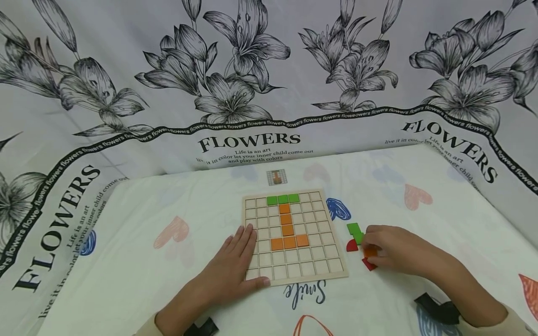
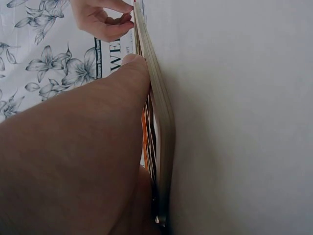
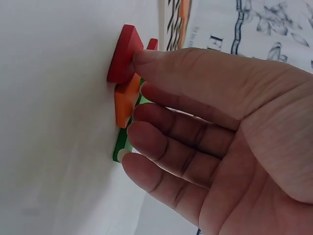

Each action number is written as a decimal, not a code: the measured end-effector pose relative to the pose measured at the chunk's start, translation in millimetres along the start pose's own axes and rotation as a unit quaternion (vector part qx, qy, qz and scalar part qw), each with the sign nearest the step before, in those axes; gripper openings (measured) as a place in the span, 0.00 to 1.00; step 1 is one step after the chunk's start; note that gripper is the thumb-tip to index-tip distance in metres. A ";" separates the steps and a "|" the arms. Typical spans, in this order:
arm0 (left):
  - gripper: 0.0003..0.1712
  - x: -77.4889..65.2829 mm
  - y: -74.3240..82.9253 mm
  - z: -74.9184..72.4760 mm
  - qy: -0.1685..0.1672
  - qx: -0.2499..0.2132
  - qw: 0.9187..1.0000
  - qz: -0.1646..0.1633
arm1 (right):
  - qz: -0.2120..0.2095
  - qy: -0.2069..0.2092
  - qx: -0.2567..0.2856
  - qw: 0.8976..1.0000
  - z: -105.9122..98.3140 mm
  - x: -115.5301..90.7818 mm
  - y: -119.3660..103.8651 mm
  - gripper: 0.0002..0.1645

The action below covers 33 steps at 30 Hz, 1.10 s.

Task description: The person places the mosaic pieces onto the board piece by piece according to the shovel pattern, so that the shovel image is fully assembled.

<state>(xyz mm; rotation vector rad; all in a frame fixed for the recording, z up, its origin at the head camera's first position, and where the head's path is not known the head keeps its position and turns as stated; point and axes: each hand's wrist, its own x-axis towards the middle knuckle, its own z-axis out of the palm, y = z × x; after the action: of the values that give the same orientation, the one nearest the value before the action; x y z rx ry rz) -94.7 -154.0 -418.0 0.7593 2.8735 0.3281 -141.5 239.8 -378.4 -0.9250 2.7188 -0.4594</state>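
Note:
A wooden grid board (image 1: pixel 308 269) lies on the table. Flat against its left edge and near corner rests my left hand (image 1: pixel 231 266), fingers spread. Set in the grid are green square tiles (image 1: pixel 283 199) across the top, with orange tiles (image 1: pixel 287 230) in a column and short row below. Right of the board, my right hand (image 1: pixel 397 247) reaches over a small cluster of loose pieces. Its thumb touches a red tile (image 3: pixel 125 56), while the relaxed fingertips hover by an orange tile (image 3: pixel 124 103) and a green piece (image 3: pixel 120 144). A rounded red piece (image 1: pixel 352 245) lies beside them.
Beyond the board's far edge is a small printed picture (image 1: pixel 276 177) of a gridded figure. The white tablecloth (image 1: pixel 201 289) carries hearts and lettering, and a flower-printed cloth (image 1: pixel 269 93) rises behind the table.

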 end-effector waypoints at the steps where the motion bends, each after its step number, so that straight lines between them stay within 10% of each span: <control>1: 0.63 -0.1 -0.1 0.1 0.001 -0.001 1.000 0.000 | 0.000 0.000 0.002 1.000 0.3 -0.3 -0.3 0.10; 33: 0.62 -4.6 -0.7 -0.4 0.004 0.003 1.000 0.004 | 0.052 0.019 -0.027 0.998 4.3 -10.9 5.0 0.10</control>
<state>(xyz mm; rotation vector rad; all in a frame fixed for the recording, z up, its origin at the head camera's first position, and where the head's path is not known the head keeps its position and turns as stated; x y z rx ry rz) -91.2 -156.9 -417.4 0.7732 2.8812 0.3231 -134.5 249.4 -382.9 -0.7917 2.8109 -0.3891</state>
